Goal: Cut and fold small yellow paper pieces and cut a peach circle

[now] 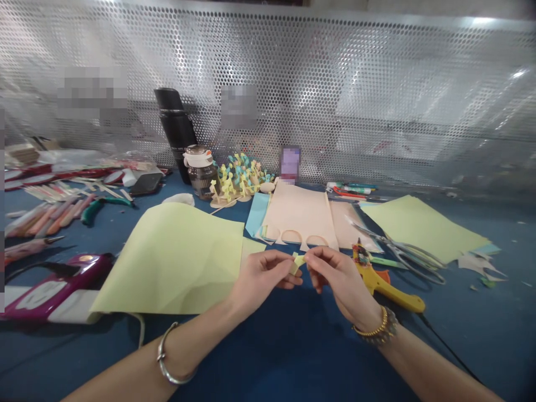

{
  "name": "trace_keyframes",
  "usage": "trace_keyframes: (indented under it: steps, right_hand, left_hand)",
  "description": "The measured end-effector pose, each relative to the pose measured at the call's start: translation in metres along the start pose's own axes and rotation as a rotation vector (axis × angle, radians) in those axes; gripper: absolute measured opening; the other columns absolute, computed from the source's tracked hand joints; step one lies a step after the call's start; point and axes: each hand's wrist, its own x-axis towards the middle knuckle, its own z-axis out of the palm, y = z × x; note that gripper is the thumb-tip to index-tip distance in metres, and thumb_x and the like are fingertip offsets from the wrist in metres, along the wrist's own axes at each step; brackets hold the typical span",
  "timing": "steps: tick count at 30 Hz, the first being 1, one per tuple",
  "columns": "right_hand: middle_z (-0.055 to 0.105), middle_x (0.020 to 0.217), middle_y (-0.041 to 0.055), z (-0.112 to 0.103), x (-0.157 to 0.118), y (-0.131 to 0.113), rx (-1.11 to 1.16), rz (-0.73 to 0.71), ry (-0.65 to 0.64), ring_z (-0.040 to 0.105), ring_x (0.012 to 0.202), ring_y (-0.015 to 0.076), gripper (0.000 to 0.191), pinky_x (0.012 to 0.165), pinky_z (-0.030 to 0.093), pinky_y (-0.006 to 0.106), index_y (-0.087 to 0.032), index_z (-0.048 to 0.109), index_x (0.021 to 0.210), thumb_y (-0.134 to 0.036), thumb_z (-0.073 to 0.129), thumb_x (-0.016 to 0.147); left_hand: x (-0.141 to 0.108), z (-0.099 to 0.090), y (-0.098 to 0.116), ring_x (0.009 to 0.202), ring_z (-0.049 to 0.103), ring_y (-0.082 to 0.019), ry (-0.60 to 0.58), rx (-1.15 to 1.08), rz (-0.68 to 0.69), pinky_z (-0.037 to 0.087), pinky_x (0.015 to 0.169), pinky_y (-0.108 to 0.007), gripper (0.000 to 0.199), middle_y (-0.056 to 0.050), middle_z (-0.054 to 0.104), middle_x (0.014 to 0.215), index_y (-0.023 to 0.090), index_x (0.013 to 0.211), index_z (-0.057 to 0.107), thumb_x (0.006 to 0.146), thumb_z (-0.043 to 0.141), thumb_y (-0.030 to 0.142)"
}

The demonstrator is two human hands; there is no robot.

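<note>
Between my two hands is a small piece of pale yellow-green foam or paper point(297, 261), folded or made of joined strips. My left hand point(268, 273) pinches it between thumb and fingers. From the other side, my right hand point(335, 273) grips its right end with thumb and forefinger. A large yellow-green sheet point(180, 262) curls up left of my hands. Just beyond them lies a peach sheet point(299, 212) with rounded cutouts along its near edge. A yellow glue gun point(391, 290) rests by my right wrist, and scissors point(402, 254) lie behind it.
Small yellow and blue figures point(238, 176) stand in a cluster at the back, beside a drink bottle point(200, 173) and a black flask point(176, 128). Pliers point(100, 206), pens point(54, 215) and a purple device point(58, 287) occupy the left. A perforated metal panel point(377, 100) closes off the rear.
</note>
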Motion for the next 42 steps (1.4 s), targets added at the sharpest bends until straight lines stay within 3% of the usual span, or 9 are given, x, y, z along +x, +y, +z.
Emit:
trace_keyframes:
  steps: [17, 25, 32, 38, 42]
  right_hand:
    - [0.052, 0.054, -0.0045, -0.003, -0.001, -0.004, -0.250, -0.060, -0.049, 0.048, 0.046, 0.0077, 0.023, 0.044, 0.041, 0.020, -0.017, 0.063, 0.077, -0.040, 0.061, 0.082]
    - [0.050, 0.049, -0.0047, -0.003, -0.001, 0.000, -0.083, 0.007, -0.055, 0.045, 0.044, 0.0080, 0.025, 0.042, 0.038, 0.020, -0.018, 0.061, 0.071, -0.040, 0.062, 0.081]
    - [0.052, 0.051, -0.0036, -0.003, -0.001, -0.001, -0.012, 0.021, -0.086, 0.046, 0.044, 0.0078, 0.028, 0.042, 0.038, 0.020, -0.017, 0.059, 0.067, -0.040, 0.059, 0.083]
    - [0.050, 0.049, -0.0046, -0.007, -0.001, 0.003, -0.132, -0.034, -0.081, 0.047, 0.045, 0.0089, 0.025, 0.044, 0.040, 0.021, -0.018, 0.062, 0.074, -0.041, 0.061, 0.083]
    - [0.050, 0.050, -0.0048, -0.007, 0.000, 0.002, -0.140, -0.056, -0.080, 0.046, 0.045, 0.0089, 0.026, 0.044, 0.040, 0.022, -0.018, 0.060, 0.072, -0.041, 0.058, 0.085]
  left_hand:
    - [0.003, -0.003, -0.005, 0.057, 0.060, -0.011, 0.051, 0.160, 0.155, 0.048, 0.058, -0.021, 0.020, 0.000, 0.063, 0.060, 0.012, 0.075, 0.066, 0.078, 0.066, 0.032]
    - [0.002, -0.004, -0.012, 0.063, 0.059, -0.011, 0.057, 0.238, 0.247, 0.046, 0.059, -0.023, 0.027, 0.002, 0.060, 0.068, 0.018, 0.101, 0.064, 0.075, 0.068, 0.026]
    - [0.002, -0.003, -0.013, 0.056, 0.051, -0.008, 0.131, 0.282, 0.281, 0.042, 0.052, -0.019, 0.022, 0.002, 0.059, 0.065, 0.019, 0.094, 0.070, 0.074, 0.069, 0.028]
    - [-0.001, 0.001, -0.009, 0.062, 0.059, -0.011, 0.136, 0.309, 0.308, 0.047, 0.056, -0.021, 0.020, -0.002, 0.066, 0.072, 0.018, 0.092, 0.072, 0.073, 0.068, 0.023]
    - [-0.002, 0.000, -0.006, 0.067, 0.065, -0.014, 0.066, 0.225, 0.232, 0.053, 0.064, -0.024, 0.022, -0.002, 0.068, 0.071, 0.017, 0.097, 0.071, 0.078, 0.063, 0.026]
